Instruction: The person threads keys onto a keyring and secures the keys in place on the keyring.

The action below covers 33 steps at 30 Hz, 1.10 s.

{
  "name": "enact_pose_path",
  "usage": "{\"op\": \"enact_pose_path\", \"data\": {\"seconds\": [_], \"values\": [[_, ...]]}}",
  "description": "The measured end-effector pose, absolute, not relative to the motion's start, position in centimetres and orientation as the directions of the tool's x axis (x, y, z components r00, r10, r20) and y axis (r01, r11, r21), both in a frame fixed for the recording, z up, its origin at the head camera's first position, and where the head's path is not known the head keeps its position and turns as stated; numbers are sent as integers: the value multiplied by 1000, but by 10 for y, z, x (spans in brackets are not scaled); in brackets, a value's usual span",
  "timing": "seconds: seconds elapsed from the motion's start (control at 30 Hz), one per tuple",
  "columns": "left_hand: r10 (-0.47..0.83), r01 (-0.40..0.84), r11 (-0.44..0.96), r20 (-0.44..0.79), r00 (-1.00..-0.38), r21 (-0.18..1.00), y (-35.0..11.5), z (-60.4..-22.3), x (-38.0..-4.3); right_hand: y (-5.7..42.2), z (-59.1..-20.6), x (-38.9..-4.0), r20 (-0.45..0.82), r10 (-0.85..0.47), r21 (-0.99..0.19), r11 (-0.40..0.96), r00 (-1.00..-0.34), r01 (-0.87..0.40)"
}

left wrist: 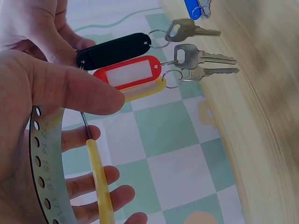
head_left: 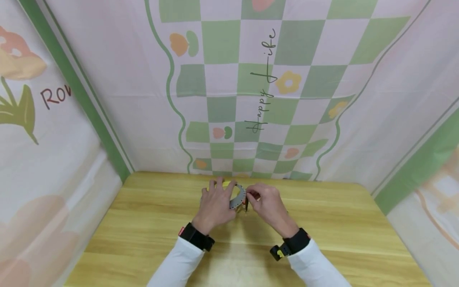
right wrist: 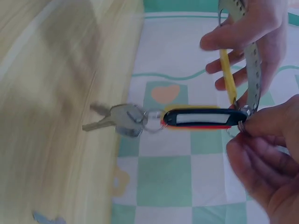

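Note:
In the head view, my left hand (head_left: 215,205) grips a grey numbered key ring band (head_left: 237,199) with a row of holes. The band has a yellow handle (left wrist: 99,179), seen in the left wrist view behind the thumb. My right hand (head_left: 269,203) pinches the end of a black key tag (right wrist: 201,117) at the band's edge, where the fingertips partly hide the small ring. A red key tag (left wrist: 131,72) and a yellow key tag (left wrist: 145,88) hang close beside it. Keys (left wrist: 187,56) dangle from the tags' far ends.
A blue key tag (left wrist: 192,8) with a key lies on the wooden table (head_left: 150,239). Behind the table's far edge hangs a green-and-white checkered cloth (head_left: 222,79). Printed cloth also hangs at both sides.

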<state>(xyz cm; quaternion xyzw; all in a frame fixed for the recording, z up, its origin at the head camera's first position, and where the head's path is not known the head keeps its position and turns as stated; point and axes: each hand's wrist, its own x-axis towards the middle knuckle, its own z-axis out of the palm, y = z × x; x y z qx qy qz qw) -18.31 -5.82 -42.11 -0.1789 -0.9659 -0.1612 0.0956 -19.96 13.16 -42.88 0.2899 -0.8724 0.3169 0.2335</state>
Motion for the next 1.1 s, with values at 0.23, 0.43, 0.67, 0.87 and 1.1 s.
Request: {"op": "enact_pose_path", "data": {"seconds": [0.23, 0.43, 0.67, 0.87, 1.1], "values": [[313, 376, 874, 237, -920, 307, -59, -420, -182, 130, -427, -199, 515, -259, -560, 620, -817, -550], [313, 369, 872, 214, -926, 322, -60, -420, -183, 131, -424, -200, 511, -248, -577, 610, -823, -543], [324, 373, 868, 194, -926, 328, -60, -420, -184, 134, -423, -203, 556, -378, -444, 617, -740, -650], [319, 370, 869, 199, -927, 328, -60, -419, -184, 133, -421, -200, 526, -352, -473, 636, -774, -610], [294, 353, 888, 224, -929, 295, -59, -419, -184, 127, -423, -193, 380, -126, -707, 599, -916, -376]]}}
